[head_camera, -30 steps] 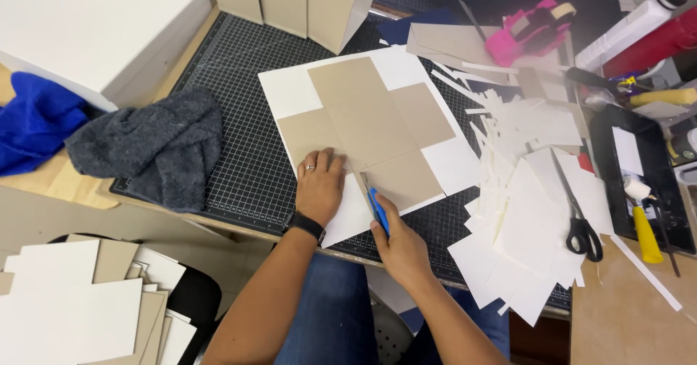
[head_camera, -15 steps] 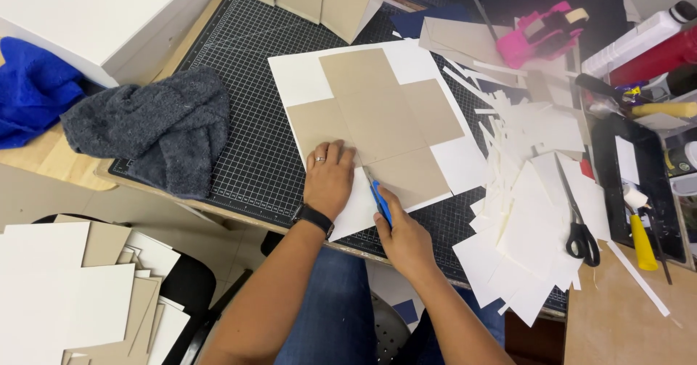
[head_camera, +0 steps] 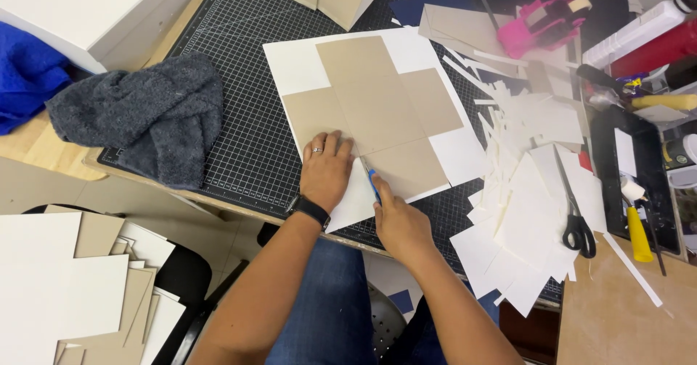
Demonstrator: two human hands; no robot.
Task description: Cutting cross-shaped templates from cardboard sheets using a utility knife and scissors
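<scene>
A white paper sheet lies on the black grid cutting mat, with a tan cross-shaped cardboard piece on top of it. My left hand presses flat on the near corner of the cardboard and paper; it wears a ring and a dark wristband. My right hand is closed around a blue-handled cutter, its tip at the near edge of the cardboard, right beside my left hand.
A grey cloth lies on the mat's left side, a blue cloth beyond it. White paper offcuts and black scissors sit to the right. A pink tape dispenser and bottles stand at the back right. Stacked boards lie lower left.
The view has shifted slightly. My right hand with the cutter has drawn a little nearer along the cardboard's near edge; my left hand keeps pressing at the same corner.
</scene>
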